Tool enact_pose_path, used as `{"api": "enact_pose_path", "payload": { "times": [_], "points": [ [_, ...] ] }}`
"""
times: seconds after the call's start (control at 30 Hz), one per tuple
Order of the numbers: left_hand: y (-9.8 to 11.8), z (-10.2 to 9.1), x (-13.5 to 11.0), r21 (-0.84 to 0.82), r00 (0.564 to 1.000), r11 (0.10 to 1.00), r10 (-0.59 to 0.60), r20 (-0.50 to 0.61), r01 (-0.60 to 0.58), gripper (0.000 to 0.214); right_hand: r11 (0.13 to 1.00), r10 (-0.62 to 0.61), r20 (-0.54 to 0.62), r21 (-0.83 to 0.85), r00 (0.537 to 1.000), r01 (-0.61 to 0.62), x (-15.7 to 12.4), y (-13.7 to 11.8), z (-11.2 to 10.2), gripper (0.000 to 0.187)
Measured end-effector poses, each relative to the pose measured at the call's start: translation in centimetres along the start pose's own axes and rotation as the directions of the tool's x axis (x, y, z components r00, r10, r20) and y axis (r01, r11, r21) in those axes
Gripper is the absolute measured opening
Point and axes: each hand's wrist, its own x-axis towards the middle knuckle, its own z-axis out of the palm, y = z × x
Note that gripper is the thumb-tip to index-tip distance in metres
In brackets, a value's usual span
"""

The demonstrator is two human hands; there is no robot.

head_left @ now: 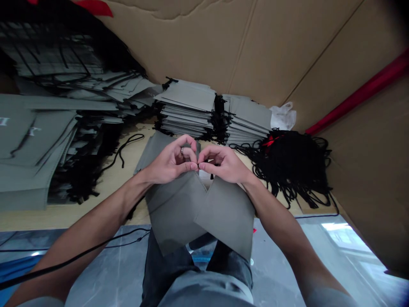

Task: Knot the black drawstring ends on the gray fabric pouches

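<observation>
My left hand (179,160) and my right hand (223,163) meet at the middle of the table's front, fingertips pinched together around a short bit of black cord (198,166). Most of the cord is hidden by the fingers. A dark end of it pokes out below my right fingers. Beneath the hands hang two flat grey bag-like panels, the left panel (175,209) and the right panel (228,213), overlapping at the bottom and parted in a V at the top. They reach over the table edge above my legs. Another grey sheet (153,147) lies behind my left hand.
Stacks of grey corded pieces stand at the back, a middle stack (188,106) and a right stack (247,117). A larger pile (41,140) fills the left. At right lies a heap of black cords (294,164) beside a white plastic bag (283,116). Cardboard (204,47) walls the back.
</observation>
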Motion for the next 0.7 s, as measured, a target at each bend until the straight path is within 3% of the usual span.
{"api": "enact_pose_path", "payload": {
  "times": [0.2,0.43,0.6,0.7],
  "points": [
    [0.4,-0.2,-0.1,-0.005,1.0,1.0,0.006,0.015,-0.006,0.043,0.995,0.043,-0.038,0.096,0.998,-0.039,0.4,0.0,0.3,0.032],
    [-0.2,0.1,0.3,0.174,0.996,0.985,-0.003,-0.094,0.019,0.038,0.998,0.021,-0.095,-0.062,0.995,-0.027,0.1,0.0,-0.8,0.012],
    [-0.5,-0.2,0.3,0.238,0.985,0.969,-0.024,-0.171,0.065,0.038,1.0,-0.018,-0.132,-0.023,0.991,0.015,0.0,-0.1,-1.1,0.028],
    [-0.5,-0.3,0.3,0.27,0.982,0.96,-0.02,-0.187,0.071,0.037,1.0,-0.024,-0.136,-0.023,0.99,0.021,-0.1,0.1,-1.0,0.028]
  ]
}}
